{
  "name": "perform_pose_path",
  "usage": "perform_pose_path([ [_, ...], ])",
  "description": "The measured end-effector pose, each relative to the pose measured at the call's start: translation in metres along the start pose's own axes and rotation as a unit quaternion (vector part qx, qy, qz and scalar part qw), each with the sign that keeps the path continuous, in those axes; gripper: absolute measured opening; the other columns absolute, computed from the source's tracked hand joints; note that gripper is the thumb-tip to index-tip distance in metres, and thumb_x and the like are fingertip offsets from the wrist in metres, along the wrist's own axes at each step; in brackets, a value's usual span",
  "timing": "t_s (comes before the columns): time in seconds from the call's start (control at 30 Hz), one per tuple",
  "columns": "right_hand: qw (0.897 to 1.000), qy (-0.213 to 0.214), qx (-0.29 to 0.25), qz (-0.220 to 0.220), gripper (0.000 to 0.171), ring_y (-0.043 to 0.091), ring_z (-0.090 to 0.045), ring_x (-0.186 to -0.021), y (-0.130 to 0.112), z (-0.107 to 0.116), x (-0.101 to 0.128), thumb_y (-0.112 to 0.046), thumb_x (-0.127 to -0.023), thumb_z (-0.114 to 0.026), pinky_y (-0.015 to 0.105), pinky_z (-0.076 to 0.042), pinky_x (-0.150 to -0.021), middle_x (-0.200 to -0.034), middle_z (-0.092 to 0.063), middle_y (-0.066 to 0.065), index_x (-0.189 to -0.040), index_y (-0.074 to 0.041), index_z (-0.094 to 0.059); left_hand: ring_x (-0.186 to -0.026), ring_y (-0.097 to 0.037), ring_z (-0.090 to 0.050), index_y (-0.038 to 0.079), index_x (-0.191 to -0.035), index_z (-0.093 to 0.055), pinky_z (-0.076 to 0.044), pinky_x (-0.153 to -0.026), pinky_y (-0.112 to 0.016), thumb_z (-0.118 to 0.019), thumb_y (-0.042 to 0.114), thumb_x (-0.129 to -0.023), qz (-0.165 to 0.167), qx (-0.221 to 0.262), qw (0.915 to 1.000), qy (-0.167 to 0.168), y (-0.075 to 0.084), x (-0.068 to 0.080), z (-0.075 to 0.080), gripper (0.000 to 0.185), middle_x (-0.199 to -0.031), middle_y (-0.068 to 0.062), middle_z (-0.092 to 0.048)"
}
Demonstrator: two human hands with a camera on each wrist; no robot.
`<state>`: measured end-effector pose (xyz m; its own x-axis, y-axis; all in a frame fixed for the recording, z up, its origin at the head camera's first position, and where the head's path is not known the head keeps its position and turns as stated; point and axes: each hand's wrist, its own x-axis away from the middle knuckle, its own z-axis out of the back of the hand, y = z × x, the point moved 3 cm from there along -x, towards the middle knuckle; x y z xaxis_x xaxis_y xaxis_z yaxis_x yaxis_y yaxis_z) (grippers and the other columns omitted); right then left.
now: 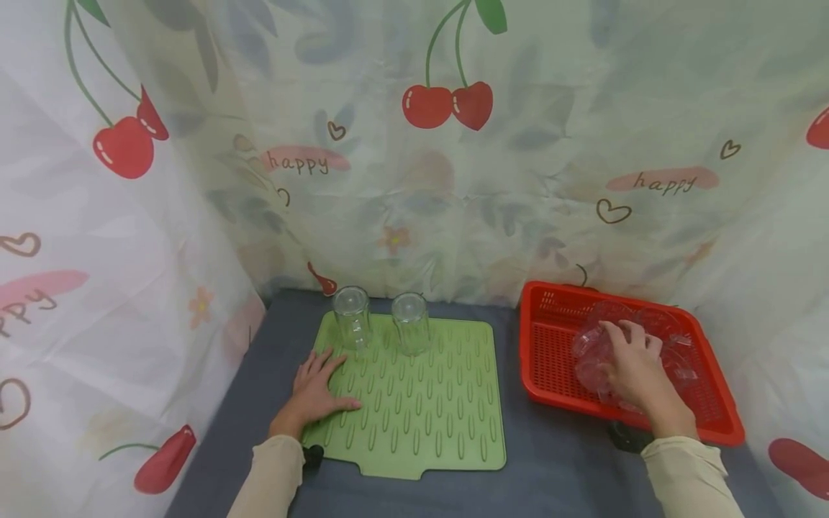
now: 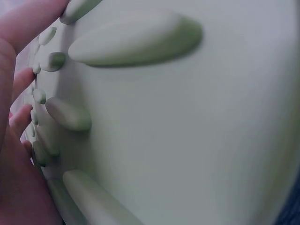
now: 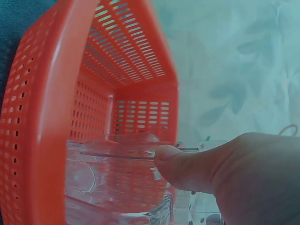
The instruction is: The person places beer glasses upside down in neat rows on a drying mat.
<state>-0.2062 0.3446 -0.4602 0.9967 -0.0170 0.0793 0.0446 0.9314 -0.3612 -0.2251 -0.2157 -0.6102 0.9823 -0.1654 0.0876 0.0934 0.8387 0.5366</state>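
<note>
Pale, creased hanging sheets (image 1: 466, 173) walled the back and both sides, printed with glossy red cherries (image 1: 427, 108) on green stems, brown outlined hearts (image 1: 613, 211), a small orange flower (image 1: 396, 239) and brown handwritten "happy" lettering (image 1: 298, 164). Below spread a flat, dark blue-grey bench (image 1: 466, 496), under soft, muted light.

Glasses (image 1: 411, 324) on mat (image 1: 447, 392) — two; basket (image 1: 570, 405) — one

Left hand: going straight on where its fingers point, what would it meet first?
The left hand would probably meet the left glass mug on the green mat first, though depth is unclear.
</note>
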Motion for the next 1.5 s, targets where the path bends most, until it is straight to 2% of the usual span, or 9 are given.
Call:
perform_pose_path([
  [0.23, 0.999, 0.037, 0.024, 0.025, 0.085, 0.063, -0.014, -0.134, -0.010, 0.011, 0.004, -0.004, -0.085, -0.078, 0.085, -0.038, -0.090, -0.153, -0.018, 0.038, -0.155, -0.006, -0.030, -0.157, -0.049, -0.005, 0.019, -0.157, -0.042, -0.009, -0.122, -0.073, -0.085, 0.064, -0.070, -0.003, 0.001, 1.0000, 0.001, 0.000, 0.000, 0.000, 0.107, -0.170, -0.016, -0.021],
  [0.43, 0.997, 0.056, 0.025, 0.036, 0.086, 0.061, -0.014, -0.135, -0.020, 0.019, 0.008, -0.003, -0.084, -0.078, 0.085, -0.037, -0.090, -0.154, -0.019, 0.036, -0.156, -0.009, -0.031, -0.158, -0.049, -0.004, 0.020, -0.157, -0.042, -0.009, -0.122, -0.074, -0.085, 0.065, -0.070, 0.001, 0.008, 1.0000, 0.000, -0.002, 0.003, -0.001, 0.107, -0.171, -0.015, -0.020],
  [0.7, 0.995, 0.080, 0.029, 0.053, 0.083, 0.060, -0.020, -0.133, -0.032, 0.028, 0.016, -0.003, -0.082, -0.079, 0.083, -0.039, -0.091, -0.151, -0.025, 0.035, -0.153, -0.008, -0.036, -0.157, -0.050, -0.007, 0.018, -0.156, -0.045, -0.010, -0.121, -0.074, -0.087, 0.062, -0.069, -0.006, 0.010, 0.9998, 0.015, -0.003, 0.006, 0.001, 0.106, -0.169, -0.017, -0.023],
  [0.97, 0.993, 0.103, 0.021, 0.059, 0.078, 0.061, -0.022, -0.131, -0.041, 0.032, 0.021, -0.009, -0.085, -0.079, 0.081, -0.041, -0.090, -0.150, -0.027, 0.035, -0.151, -0.007, -0.037, -0.157, -0.050, -0.005, 0.018, -0.156, -0.044, -0.008, -0.122, -0.075, -0.087, 0.062, -0.069, -0.002, 0.015, 0.9999, 0.008, -0.003, 0.007, 0.001, 0.106, -0.170, -0.017, -0.021],
  [1.27, 0.986, 0.150, -0.007, 0.072, 0.082, 0.054, -0.029, -0.127, -0.049, 0.039, 0.025, -0.023, -0.084, -0.083, 0.075, -0.046, -0.083, -0.144, -0.034, 0.034, -0.151, -0.006, -0.039, -0.158, -0.048, -0.004, 0.020, -0.157, -0.043, -0.007, -0.122, -0.074, -0.086, 0.064, -0.069, -0.004, 0.013, 0.9999, 0.004, -0.003, 0.003, -0.002, 0.107, -0.171, -0.015, -0.020],
  [1.5, 0.981, 0.180, -0.036, 0.069, 0.082, 0.053, -0.031, -0.126, -0.055, 0.040, 0.023, -0.030, -0.087, -0.082, 0.075, -0.044, -0.085, -0.143, -0.035, 0.033, -0.152, -0.007, -0.037, -0.158, -0.047, -0.003, 0.021, -0.157, -0.042, -0.006, -0.123, -0.073, -0.086, 0.065, -0.069, 0.006, 0.011, 0.9999, -0.002, -0.003, 0.000, -0.002, 0.107, -0.171, -0.014, -0.019],
])
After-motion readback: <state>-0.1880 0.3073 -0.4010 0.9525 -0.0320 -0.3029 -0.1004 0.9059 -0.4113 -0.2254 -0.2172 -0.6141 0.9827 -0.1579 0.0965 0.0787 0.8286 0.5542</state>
